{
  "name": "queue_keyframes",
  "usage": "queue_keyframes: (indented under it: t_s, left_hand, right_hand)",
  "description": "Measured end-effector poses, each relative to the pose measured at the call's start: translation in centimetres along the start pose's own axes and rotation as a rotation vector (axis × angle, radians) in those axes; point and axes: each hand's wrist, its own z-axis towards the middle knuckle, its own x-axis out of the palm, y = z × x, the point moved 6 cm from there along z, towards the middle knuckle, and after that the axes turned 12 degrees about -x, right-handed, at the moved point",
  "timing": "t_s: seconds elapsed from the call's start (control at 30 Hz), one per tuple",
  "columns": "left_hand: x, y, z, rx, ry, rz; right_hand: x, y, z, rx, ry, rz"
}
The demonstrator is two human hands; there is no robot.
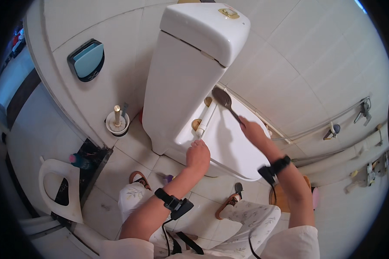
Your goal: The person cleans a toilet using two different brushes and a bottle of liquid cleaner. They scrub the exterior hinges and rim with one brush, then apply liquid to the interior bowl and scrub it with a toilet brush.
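A white toilet stands before me, its tall tank (181,82) at the back and its smooth lid (233,144) down. In my right hand (253,131) is the thin handle of a dark brown brush-like tool (222,97) with an oval head, held over the back right of the lid. Its bristles, if any, do not show. My left hand (198,156) is closed at the left end of the white hinge bar (208,116); what its fingertips pinch is too small to make out. Two round tan caps (197,124) sit behind the bar.
A toilet brush in a white holder (116,125) stands on the floor to the left. Beyond it are a white plastic stool (60,185) and a bottle (79,161). A blue-and-black holder (87,60) hangs on the wall. Pipes and taps (364,111) line the right wall.
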Motion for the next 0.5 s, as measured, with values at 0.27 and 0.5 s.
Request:
queue_keyframes:
  t_s: [0.27,0.5]
  left_hand:
    - [-2.2,1.1,0.8,-0.009,0.308,-0.220]
    - [-5.8,4.4,0.7,-0.020,0.089,-0.216]
  right_hand:
    - [-0.9,1.0,-4.4,0.032,0.054,-0.024]
    - [1.2,5.2,-9.0,0.037,0.113,0.068]
